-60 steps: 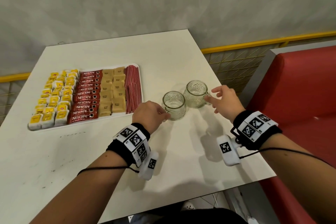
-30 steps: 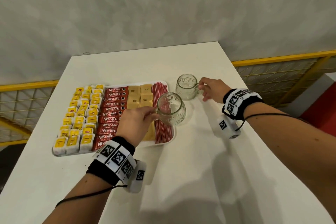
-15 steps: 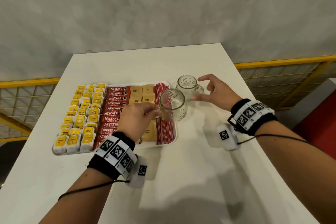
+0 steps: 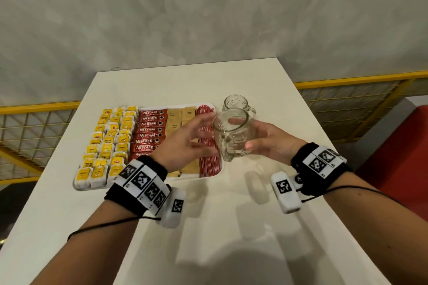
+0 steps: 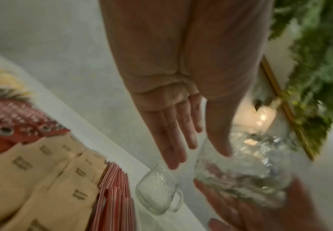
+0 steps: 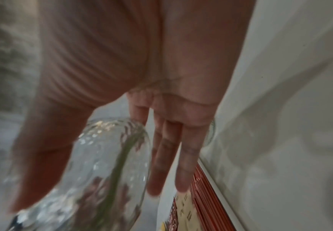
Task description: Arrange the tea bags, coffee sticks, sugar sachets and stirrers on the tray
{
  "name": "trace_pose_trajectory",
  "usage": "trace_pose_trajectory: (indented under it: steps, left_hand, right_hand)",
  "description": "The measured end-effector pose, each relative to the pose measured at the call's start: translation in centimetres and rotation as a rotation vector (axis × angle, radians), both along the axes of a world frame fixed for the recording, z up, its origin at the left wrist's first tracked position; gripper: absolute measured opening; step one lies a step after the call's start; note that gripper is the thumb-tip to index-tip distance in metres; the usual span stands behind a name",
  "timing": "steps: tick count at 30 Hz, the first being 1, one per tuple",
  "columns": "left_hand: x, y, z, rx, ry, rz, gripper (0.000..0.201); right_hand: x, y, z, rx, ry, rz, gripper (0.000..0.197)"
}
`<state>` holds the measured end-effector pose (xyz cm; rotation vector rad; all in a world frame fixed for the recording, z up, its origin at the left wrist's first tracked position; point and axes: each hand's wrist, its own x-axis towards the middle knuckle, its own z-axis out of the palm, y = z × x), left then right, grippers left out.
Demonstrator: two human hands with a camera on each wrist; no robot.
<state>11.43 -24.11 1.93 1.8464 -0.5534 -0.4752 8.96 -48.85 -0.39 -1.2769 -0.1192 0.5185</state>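
You see a white table (image 4: 231, 227) against a grey mottled wall (image 4: 208, 11); one glass mug (image 4: 236, 104) stands on it, upright, handle to the right; a second glass mug (image 4: 231, 134) is raised above the table; behind run yellow railings (image 4: 352, 80); a red seat (image 4: 403, 146) stands at the right.

Your right grip (image 4: 266, 143) raised above desk (image 4: 208, 227) middle, thumb and fingers curled round glass mug (image 4: 231, 136). Your left grip (image 4: 185, 143) just beside it, palm turned right, fingers straight and spread, empty. Both forearms reach forward from desk's near edge.
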Motion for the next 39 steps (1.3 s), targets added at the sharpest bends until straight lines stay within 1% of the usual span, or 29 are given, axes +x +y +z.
trace_pose_trajectory:
  steps: [1, 2, 3, 4, 6, 9, 12, 15, 18, 21, 26, 31, 39]
  left_hand:
    - [0.0, -0.4, 0.0, 0.019, 0.013, -0.085, 0.095]
    - [0.0, -0.9, -0.1, 0.001, 0.057, -0.152, 0.105]
    - [0.0, -1.3, -0.2, -0.038, 0.112, -0.185, 0.111]
    - [0.0, -1.6, -0.4, -0.079, 0.151, -0.183, 0.112]
    - [-0.1, -2.0, -0.8, -0.110, 0.146, -0.105, 0.106]
    - [-0.4, -3.4, -1.9, 0.005, -0.016, 0.092, 0.096]
    - [-0.7, -5.2, -3.8, 0.111, -0.142, 0.276, 0.097]
    - [-0.6, -6.6, -5.1, 0.281, -0.233, 0.348, 0.099]
    - [-0.8, -7.7, -5.5, 0.410, -0.310, 0.364, 0.100]
    - [-0.9, -8.5, -5.8, 0.476, -0.313, 0.350, 0.096]
    - [-0.6, -9.1, -6.1, 0.487, -0.261, 0.278, 0.087]
    - [-0.8, -9.5, -6.1, 0.547, -0.275, 0.288, 0.086]
    - [-0.8, -9.3, -6.1, 0.548, -0.244, 0.307, 0.086]
  right_hand:
    - [-0.2, 0.1, 0.1, -0.015, 0.028, 0.043, 0.083]
    - [-0.4, 0.2, 0.2, -0.010, 0.053, 0.068, 0.080]
    - [-0.6, 0.2, 0.2, 0.022, 0.083, 0.068, 0.076]
    - [-0.8, 0.2, 0.1, 0.064, 0.111, 0.050, 0.071]
    - [-1.0, 0.1, 0.0, 0.071, 0.140, -0.014, 0.063]
    - [-1.1, -0.2, -0.3, -0.053, 0.156, -0.190, 0.049]
    - [-1.5, -0.6, -0.6, -0.135, 0.128, -0.280, 0.040]
    - [-2.0, -0.9, -1.4, -0.270, 0.034, -0.307, 0.027]
    - [-1.6, -1.6, -2.5, -0.372, -0.045, -0.339, 0.015]
    - [-0.9, -2.6, -3.6, -0.413, -0.064, -0.337, 0.011]
    - [-0.2, -3.8, -4.9, -0.456, -0.079, -0.336, 0.012]
    - [0.1, -4.3, -5.7, -0.496, -0.104, -0.318, 0.015]
    - [0.2, -4.1, -5.9, -0.519, -0.113, -0.315, 0.016]
